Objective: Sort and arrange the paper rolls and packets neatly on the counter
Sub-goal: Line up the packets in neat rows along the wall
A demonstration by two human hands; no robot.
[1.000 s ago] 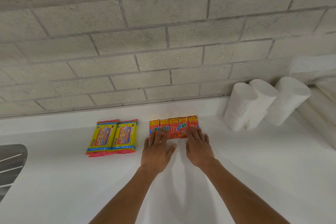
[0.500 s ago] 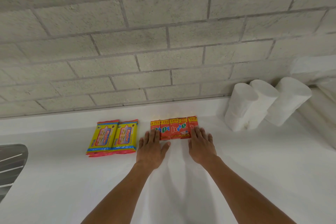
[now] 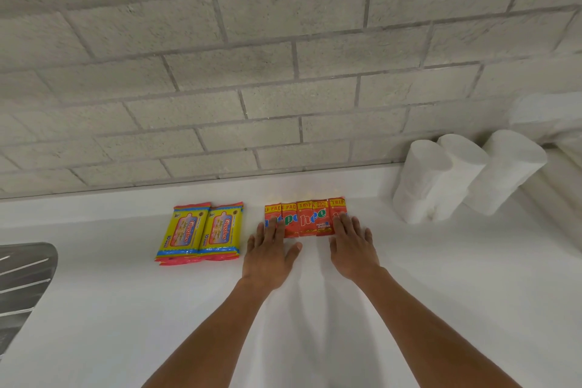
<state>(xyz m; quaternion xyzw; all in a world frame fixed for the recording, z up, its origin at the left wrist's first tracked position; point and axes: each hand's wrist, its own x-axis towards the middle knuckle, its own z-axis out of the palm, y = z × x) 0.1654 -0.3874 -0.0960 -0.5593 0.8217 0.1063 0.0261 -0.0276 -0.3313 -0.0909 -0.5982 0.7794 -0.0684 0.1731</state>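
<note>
A row of several small red packets (image 3: 307, 218) lies flat on the white counter (image 3: 315, 309) near the back wall. My left hand (image 3: 269, 253) lies flat with its fingertips on the row's left end. My right hand (image 3: 352, 246) lies flat with its fingertips on the row's right end. Neither hand grips anything; the fingers are spread. Two yellow packets (image 3: 201, 233) lie side by side to the left of the red row. Three white paper rolls (image 3: 459, 173) stand leaning together at the back right.
A metal sink drainer (image 3: 22, 280) sits at the left edge. A grey brick wall (image 3: 283, 72) rises behind the counter. More white wrapped items (image 3: 548, 116) show at the far right, partly cut off.
Both hands have slid apart along the red row, the left one leftward and the right one rightward. The packets stay in line.
</note>
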